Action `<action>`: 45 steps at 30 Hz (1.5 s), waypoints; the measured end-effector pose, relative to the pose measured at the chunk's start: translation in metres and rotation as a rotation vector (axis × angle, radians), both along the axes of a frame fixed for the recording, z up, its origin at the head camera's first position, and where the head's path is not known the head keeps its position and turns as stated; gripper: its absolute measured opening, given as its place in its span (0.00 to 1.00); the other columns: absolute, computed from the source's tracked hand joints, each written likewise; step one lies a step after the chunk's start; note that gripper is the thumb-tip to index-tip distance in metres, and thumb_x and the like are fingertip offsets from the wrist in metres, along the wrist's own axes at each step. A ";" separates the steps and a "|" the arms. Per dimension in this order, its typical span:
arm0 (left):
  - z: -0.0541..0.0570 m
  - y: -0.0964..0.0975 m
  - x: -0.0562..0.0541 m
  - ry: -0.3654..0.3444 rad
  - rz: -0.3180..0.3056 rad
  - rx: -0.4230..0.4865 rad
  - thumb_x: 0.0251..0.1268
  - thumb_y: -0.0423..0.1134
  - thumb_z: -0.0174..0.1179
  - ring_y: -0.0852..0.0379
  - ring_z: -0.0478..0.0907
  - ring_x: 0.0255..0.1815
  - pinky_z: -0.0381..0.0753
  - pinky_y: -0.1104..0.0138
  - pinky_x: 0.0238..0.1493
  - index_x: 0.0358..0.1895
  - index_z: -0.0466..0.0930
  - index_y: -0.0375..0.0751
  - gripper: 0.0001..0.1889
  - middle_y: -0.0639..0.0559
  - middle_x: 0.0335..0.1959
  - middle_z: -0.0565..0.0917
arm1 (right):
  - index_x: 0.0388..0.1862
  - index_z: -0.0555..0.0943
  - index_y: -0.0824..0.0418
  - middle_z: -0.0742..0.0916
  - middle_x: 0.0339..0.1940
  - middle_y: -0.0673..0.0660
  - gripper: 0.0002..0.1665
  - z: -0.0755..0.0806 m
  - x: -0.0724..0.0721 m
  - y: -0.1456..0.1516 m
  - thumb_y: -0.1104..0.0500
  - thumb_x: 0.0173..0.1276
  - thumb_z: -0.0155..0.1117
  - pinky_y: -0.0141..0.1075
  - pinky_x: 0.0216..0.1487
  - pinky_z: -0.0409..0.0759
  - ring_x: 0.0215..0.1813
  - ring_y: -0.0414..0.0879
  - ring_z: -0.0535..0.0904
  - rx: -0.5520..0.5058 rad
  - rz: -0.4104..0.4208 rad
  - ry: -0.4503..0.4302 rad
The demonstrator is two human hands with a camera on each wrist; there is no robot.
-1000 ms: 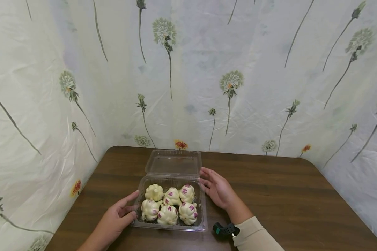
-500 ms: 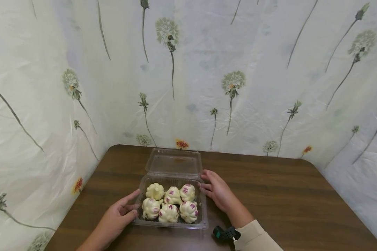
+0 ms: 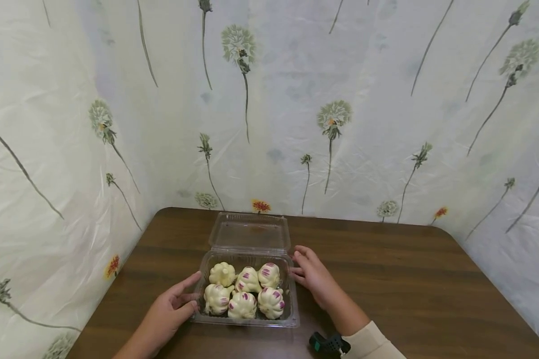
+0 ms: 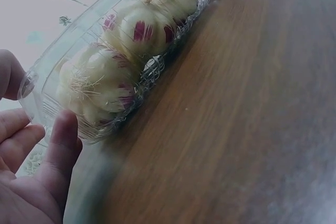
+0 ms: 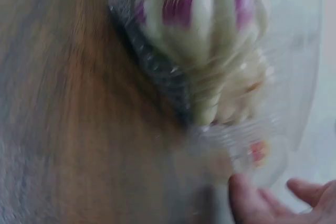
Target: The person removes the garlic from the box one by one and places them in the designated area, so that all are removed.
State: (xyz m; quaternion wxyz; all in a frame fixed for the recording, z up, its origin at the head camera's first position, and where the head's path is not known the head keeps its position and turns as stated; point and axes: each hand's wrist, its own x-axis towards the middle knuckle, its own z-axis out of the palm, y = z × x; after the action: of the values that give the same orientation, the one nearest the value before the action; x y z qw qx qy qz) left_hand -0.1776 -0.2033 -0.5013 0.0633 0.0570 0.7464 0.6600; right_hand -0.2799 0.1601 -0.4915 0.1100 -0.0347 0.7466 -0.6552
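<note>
A clear plastic clamshell container [image 3: 247,323] sits on the brown table with its lid [image 3: 250,234] folded back. Inside it lie several garlic bulbs [image 3: 242,305], cream with purple streaks. My left hand [image 3: 168,304] holds the container's left side, index finger on the rim and thumb near the front corner; the left wrist view shows the thumb [image 4: 64,135] over the clear wall. Just off the right side, near the hinge, my right hand [image 3: 313,276] has its fingers loosely bent and holds nothing. Its fingertips appear below the container's corner in the right wrist view.
A wooden table [image 3: 386,284] stretches away to the right, with rounded back corners. Behind and beside it hangs a pale curtain [image 3: 269,99] printed with dandelions. A black strap device [image 3: 328,344] shows at my right sleeve [image 3: 372,344].
My right hand has drawn slightly right and toward me, off the container's right edge. The left hand stays at the left side. The lid remains folded back.
</note>
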 end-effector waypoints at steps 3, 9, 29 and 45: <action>0.000 0.000 0.001 0.001 0.002 0.004 0.75 0.31 0.61 0.43 0.77 0.68 0.86 0.68 0.52 0.81 0.64 0.40 0.33 0.41 0.83 0.61 | 0.81 0.59 0.64 0.68 0.79 0.72 0.35 0.006 0.005 -0.001 0.46 0.86 0.50 0.53 0.69 0.80 0.66 0.62 0.79 0.077 -0.035 0.018; 0.001 0.001 0.001 0.003 0.016 0.019 0.74 0.29 0.62 0.53 0.80 0.65 0.86 0.68 0.52 0.80 0.65 0.39 0.33 0.42 0.83 0.62 | 0.79 0.64 0.60 0.78 0.70 0.68 0.32 0.020 0.012 -0.002 0.49 0.84 0.56 0.53 0.63 0.83 0.60 0.58 0.83 0.252 -0.049 0.114; -0.002 -0.005 0.001 0.008 -0.037 0.014 0.76 0.32 0.62 0.54 0.81 0.65 0.86 0.68 0.53 0.81 0.62 0.40 0.34 0.37 0.84 0.57 | 0.72 0.73 0.57 0.83 0.62 0.59 0.26 0.043 0.036 0.005 0.56 0.79 0.64 0.51 0.68 0.79 0.63 0.52 0.81 0.354 0.123 0.373; 0.000 -0.002 0.002 0.004 -0.031 0.018 0.76 0.32 0.61 0.60 0.82 0.62 0.86 0.67 0.51 0.81 0.63 0.40 0.33 0.38 0.84 0.58 | 0.66 0.80 0.56 0.83 0.61 0.47 0.25 0.052 0.057 -0.005 0.51 0.73 0.72 0.52 0.63 0.83 0.64 0.49 0.81 0.588 0.286 0.662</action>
State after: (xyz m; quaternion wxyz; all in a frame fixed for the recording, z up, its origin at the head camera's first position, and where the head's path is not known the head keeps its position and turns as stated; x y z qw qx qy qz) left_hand -0.1751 -0.2050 -0.5012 0.0717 0.0705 0.7395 0.6656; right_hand -0.2234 0.1553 -0.4394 -0.0396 -0.3121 0.8833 -0.3476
